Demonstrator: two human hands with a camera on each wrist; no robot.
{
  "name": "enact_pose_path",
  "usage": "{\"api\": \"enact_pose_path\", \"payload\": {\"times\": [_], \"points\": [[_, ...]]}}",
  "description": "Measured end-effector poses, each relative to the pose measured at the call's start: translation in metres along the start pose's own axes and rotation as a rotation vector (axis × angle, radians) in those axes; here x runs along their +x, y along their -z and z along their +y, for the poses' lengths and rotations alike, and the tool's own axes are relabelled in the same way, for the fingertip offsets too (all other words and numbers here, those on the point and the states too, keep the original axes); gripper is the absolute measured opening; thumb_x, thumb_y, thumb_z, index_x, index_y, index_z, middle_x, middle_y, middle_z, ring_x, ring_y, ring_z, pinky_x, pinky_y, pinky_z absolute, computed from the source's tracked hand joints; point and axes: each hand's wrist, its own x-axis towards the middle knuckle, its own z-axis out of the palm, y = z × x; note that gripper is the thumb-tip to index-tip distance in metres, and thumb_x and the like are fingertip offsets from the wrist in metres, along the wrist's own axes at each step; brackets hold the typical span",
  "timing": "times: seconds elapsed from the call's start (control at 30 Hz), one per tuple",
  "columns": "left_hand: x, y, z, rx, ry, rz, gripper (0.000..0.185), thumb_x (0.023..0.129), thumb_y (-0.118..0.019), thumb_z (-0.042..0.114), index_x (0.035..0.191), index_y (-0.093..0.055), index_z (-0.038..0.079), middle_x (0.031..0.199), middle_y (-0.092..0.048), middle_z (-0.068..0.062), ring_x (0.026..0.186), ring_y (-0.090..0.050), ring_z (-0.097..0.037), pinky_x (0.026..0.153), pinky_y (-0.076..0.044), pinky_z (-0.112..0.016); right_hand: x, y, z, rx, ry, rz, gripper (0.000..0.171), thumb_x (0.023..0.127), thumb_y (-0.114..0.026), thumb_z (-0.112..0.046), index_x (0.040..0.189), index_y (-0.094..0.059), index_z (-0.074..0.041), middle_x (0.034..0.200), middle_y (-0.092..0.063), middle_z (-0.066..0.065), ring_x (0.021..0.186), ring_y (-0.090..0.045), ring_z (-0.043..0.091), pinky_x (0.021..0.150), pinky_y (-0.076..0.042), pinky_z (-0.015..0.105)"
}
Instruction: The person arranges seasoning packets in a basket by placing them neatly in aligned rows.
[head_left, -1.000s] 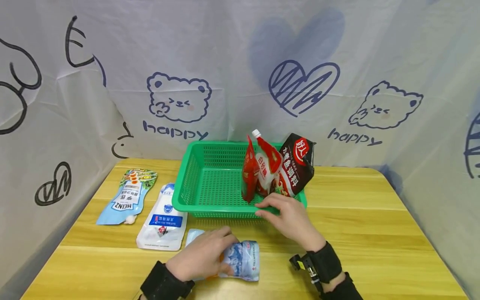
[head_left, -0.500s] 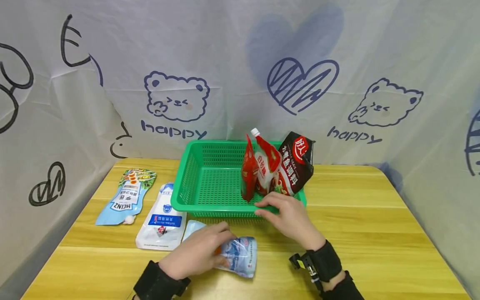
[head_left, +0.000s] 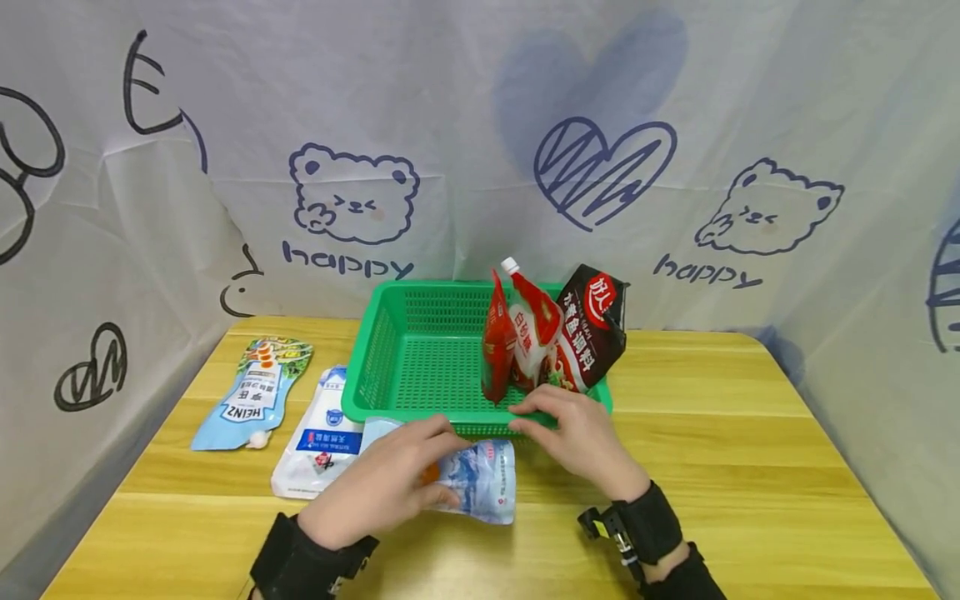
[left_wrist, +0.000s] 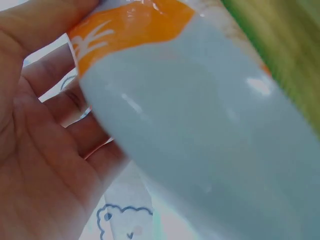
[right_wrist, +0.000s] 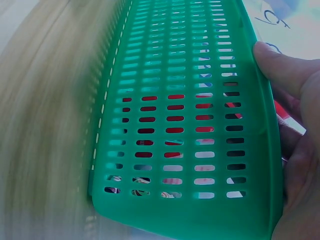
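In the head view my left hand (head_left: 393,479) holds a light-blue pouch (head_left: 480,483) between thumb and fingers, just in front of the basket. The left wrist view shows the pouch's pale, glossy side (left_wrist: 200,110) and an orange patch near the thumb. My right hand (head_left: 585,442) pinches the front rim of the green plastic basket (head_left: 427,417), thumb outside and fingers over the edge. Standing in the basket's right half are a red packet (head_left: 497,354), a red-and-white bag (head_left: 532,333) with a white cap, and a black seasoning packet (head_left: 592,321) leaning on the right rim.
Left of the basket, a Heinz pouch (head_left: 255,396) lies flat on the wooden table (head_left: 720,467). Between that and my left hand is a white-and-blue salt bag (head_left: 318,437), partly covered. A white sheet (head_left: 465,125) with drawings hangs behind and at both sides.
My left hand has lifted the light-blue pouch and carried it away from me, closer to the basket. The right hand stays on the rim, and the basket keeps its place.
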Motion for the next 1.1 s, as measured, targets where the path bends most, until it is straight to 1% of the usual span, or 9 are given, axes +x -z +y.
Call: {"api": "enact_pose_path", "payload": {"times": [0.17, 0.3, 0.57, 0.67, 0.77, 0.87, 0.93, 1.0, 1.1], "points": [[0.007, 0.012, 0.000, 0.002, -0.003, 0.088, 0.047, 0.084, -0.088, 0.026, 0.126, -0.071, 0.011, 0.104, -0.055, 0.007, 0.087, -0.052, -0.012, 0.074, -0.048, -0.025, 0.000, 0.000, -0.001, -0.006, -0.013, -0.007, 0.014, 0.091, -0.082, -0.028, 0.104, -0.080, -0.023, 0.099, -0.074, -0.012, 0.080, -0.068, 0.006, 0.067, -0.051, 0.025], [0.016, 0.020, 0.002, 0.016, 0.009, 0.180, 0.051, 0.083, -0.089, 0.024, 0.128, -0.071, 0.009, 0.109, -0.058, 0.005, 0.089, -0.053, -0.011, 0.076, -0.051, -0.027, -0.001, 0.000, -0.001, -0.011, -0.041, -0.026, 0.015, 0.092, -0.082, -0.024, 0.105, -0.079, -0.021, 0.102, -0.074, -0.009, 0.088, -0.071, 0.011, 0.073, -0.055, 0.030], [0.035, 0.019, 0.006, 0.004, 0.004, 0.435, 0.054, 0.079, -0.092, 0.019, 0.127, -0.071, 0.005, 0.108, -0.062, 0.000, 0.085, -0.054, -0.013, 0.070, -0.050, -0.026, -0.002, 0.000, -0.003, -0.005, -0.093, -0.055, 0.022, 0.091, -0.082, -0.023, 0.112, -0.077, -0.018, 0.109, -0.074, -0.006, 0.096, -0.072, 0.016, 0.081, -0.058, 0.037], [0.042, 0.015, 0.011, 0.001, 0.000, 0.501, 0.054, 0.079, -0.092, 0.019, 0.127, -0.071, 0.003, 0.108, -0.062, -0.002, 0.084, -0.055, -0.013, 0.069, -0.052, -0.025, -0.002, -0.001, -0.002, 0.071, -0.109, -0.006, 0.030, 0.092, -0.081, -0.020, 0.121, -0.074, -0.014, 0.115, -0.074, -0.001, 0.104, -0.071, 0.020, 0.086, -0.059, 0.040], [0.047, 0.012, 0.014, -0.011, -0.005, 0.539, 0.053, 0.080, -0.092, 0.018, 0.126, -0.071, 0.003, 0.108, -0.062, -0.003, 0.084, -0.057, -0.012, 0.069, -0.053, -0.024, -0.001, 0.001, -0.003, 0.230, -0.113, 0.108, 0.034, 0.096, -0.073, -0.006, 0.130, -0.069, -0.005, 0.122, -0.072, 0.009, 0.105, -0.071, 0.021, 0.086, -0.060, 0.037], [0.049, 0.010, 0.015, -0.008, -0.004, 0.553, 0.052, 0.080, -0.092, 0.018, 0.126, -0.071, 0.003, 0.109, -0.063, -0.003, 0.084, -0.058, -0.012, 0.069, -0.053, -0.024, 0.000, 0.006, -0.007, 0.401, -0.096, 0.231, 0.039, 0.100, -0.062, 0.004, 0.139, -0.060, 0.001, 0.127, -0.068, 0.017, 0.103, -0.070, 0.016, 0.080, -0.059, 0.029], [0.049, 0.011, 0.016, -0.001, 0.001, 0.547, 0.052, 0.080, -0.092, 0.018, 0.126, -0.071, 0.003, 0.109, -0.063, -0.003, 0.085, -0.058, -0.012, 0.069, -0.053, -0.024, 0.001, 0.010, -0.011, 0.501, -0.090, 0.279, 0.039, 0.105, -0.054, 0.003, 0.144, -0.055, 0.003, 0.129, -0.066, 0.021, 0.102, -0.068, 0.012, 0.079, -0.060, 0.028], [0.049, 0.011, 0.017, 0.005, 0.007, 0.536, 0.052, 0.080, -0.091, 0.018, 0.126, -0.071, 0.004, 0.109, -0.063, -0.002, 0.085, -0.058, -0.012, 0.069, -0.053, -0.024, 0.002, 0.015, -0.016, 0.561, -0.102, 0.296, 0.040, 0.109, -0.047, -0.002, 0.148, -0.051, 0.003, 0.132, -0.064, 0.023, 0.103, -0.068, 0.010, 0.078, -0.061, 0.030], [0.049, 0.012, 0.017, 0.011, 0.015, 0.521, 0.052, 0.080, -0.091, 0.018, 0.126, -0.071, 0.004, 0.108, -0.063, -0.002, 0.085, -0.056, -0.013, 0.069, -0.052, -0.024, 0.003, 0.020, -0.023, 0.617, -0.140, 0.270, 0.043, 0.111, -0.041, -0.008, 0.153, -0.046, 0.002, 0.139, -0.061, 0.023, 0.105, -0.068, 0.010, 0.079, -0.062, 0.035]]}}
